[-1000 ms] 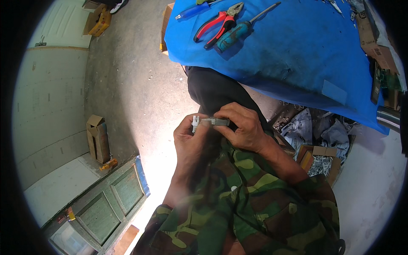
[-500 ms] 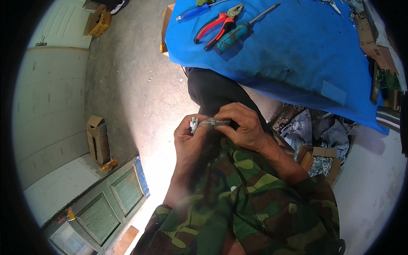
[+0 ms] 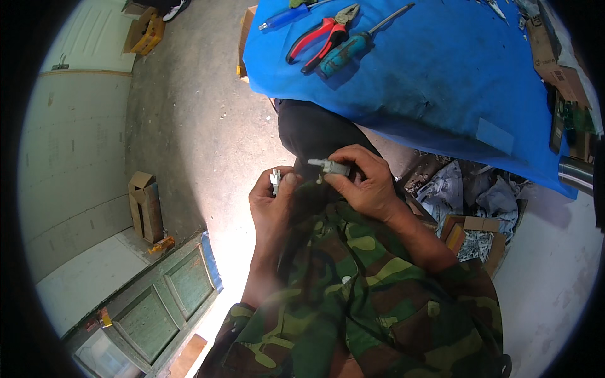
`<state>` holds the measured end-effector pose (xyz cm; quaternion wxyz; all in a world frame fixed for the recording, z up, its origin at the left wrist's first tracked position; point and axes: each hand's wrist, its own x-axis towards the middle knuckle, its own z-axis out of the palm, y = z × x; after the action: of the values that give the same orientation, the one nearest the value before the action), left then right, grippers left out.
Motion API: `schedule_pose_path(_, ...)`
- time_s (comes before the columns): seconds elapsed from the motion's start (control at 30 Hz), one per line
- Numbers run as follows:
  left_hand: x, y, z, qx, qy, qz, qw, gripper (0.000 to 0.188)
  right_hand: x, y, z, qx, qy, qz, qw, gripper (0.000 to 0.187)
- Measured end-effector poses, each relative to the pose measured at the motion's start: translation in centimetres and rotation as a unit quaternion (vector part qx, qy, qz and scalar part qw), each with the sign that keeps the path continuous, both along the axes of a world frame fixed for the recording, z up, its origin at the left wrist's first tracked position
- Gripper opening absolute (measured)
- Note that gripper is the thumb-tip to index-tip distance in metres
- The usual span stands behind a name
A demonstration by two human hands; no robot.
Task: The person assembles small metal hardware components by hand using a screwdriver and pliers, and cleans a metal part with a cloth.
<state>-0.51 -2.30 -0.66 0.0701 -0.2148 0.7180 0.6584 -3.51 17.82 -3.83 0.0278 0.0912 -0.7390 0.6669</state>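
Observation:
My left hand [image 3: 272,193] pinches a small white part [image 3: 275,180] between thumb and fingers; its exact kind is too small to tell. To its right, my right hand [image 3: 365,179] grips a small grey metal part [image 3: 334,167] with a narrow end pointing left. The two parts are held apart, above my lap. On the blue-covered table beyond lie red-and-black pliers [image 3: 323,36], a teal-handled screwdriver [image 3: 346,53] and a blue-handled screwdriver [image 3: 285,17].
Below the table at right stands an open cardboard box [image 3: 480,242] of small metal pieces, beside plastic bags [image 3: 444,189]. A narrow carton [image 3: 145,208] stands by the left wall. A metal cylinder [image 3: 575,174] juts in at the right edge.
My hands have drawn apart, the left slightly left and the right slightly up. The grey part, which was close against the left fingers, is now separate from them.

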Motion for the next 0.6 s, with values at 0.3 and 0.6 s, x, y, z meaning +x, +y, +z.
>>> schedule_pose_path(0.3, 1.3, 1.2, -2.1, -0.175, 0.098, -0.11, 0.973, 0.019, 0.4, 0.4, -1.4, -0.146, -0.104, -0.024, 0.984, 0.025)
schedule_pose_path(0.6, 0.3, 2.9, -0.7, -0.035, -0.058, -0.076, 0.995, 0.016, 0.2, 0.4, -1.9, -0.135, -0.094, -0.02, 0.986, 0.027)
